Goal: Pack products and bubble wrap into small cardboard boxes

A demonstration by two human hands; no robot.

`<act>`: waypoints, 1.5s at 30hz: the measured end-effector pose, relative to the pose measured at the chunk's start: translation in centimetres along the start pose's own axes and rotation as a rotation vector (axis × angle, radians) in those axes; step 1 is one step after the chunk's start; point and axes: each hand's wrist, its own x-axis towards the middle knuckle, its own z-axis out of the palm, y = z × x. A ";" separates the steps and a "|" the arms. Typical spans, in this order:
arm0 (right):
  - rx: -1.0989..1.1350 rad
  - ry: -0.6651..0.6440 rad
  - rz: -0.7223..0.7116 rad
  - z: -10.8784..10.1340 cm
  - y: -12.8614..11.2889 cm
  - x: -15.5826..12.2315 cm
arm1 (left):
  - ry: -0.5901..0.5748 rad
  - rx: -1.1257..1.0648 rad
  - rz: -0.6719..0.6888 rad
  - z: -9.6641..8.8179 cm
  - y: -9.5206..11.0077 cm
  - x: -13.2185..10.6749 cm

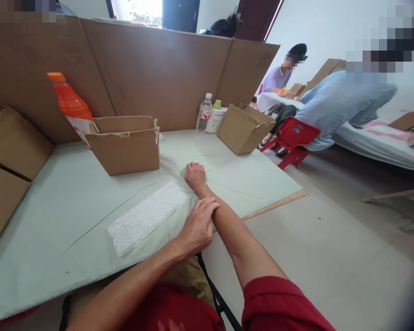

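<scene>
My right hand (194, 175) rests on the pale green table cover (55, 202) as a loose fist, nothing visible in it. My left hand (197, 226) lies across my right forearm, fingers curled onto the arm. A strip of white bubble wrap (146, 217) lies flat on the table just left of both hands, touching neither. An open cardboard box (126, 144) stands behind the wrap.
An orange bottle (70, 102) leans behind the box. A clear water bottle (204, 114), a white tub (216, 116) and a second box (244, 128) stand at the back right. Cardboard walls (152, 73) surround the table. Folded boxes (10, 156) lie left. Two people sit at right near a red chair (293, 138).
</scene>
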 end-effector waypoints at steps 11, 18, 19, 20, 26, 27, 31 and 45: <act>0.030 0.036 0.019 0.1 0.1 0.1 | -0.067 -0.172 -0.001 0.8 3.1 -7.1; 0.071 0.088 0.023 0.2 0.4 0.2 | 0.156 -0.056 -0.108 -5.5 0.3 -6.4; 0.082 0.095 0.020 0.2 0.5 0.2 | 0.238 -0.023 -0.139 -7.2 -0.6 -6.1; 0.095 0.101 0.016 0.3 0.5 0.2 | 0.329 0.017 -0.177 -8.9 -1.7 -5.9; 0.177 0.162 -0.024 0.9 1.7 0.2 | 0.875 0.104 -0.513 -18.6 -11.0 -4.0; 0.200 0.172 -0.041 1.0 1.9 0.1 | 0.926 0.082 -0.577 -19.6 -12.7 -3.7; 0.353 0.185 -0.160 1.3 1.0 0.6 | 0.947 0.015 -0.709 -22.1 -17.7 -2.3; 0.869 -0.029 -0.196 1.3 -5.8 8.6 | 0.850 -0.022 -0.618 -21.2 -20.9 -0.1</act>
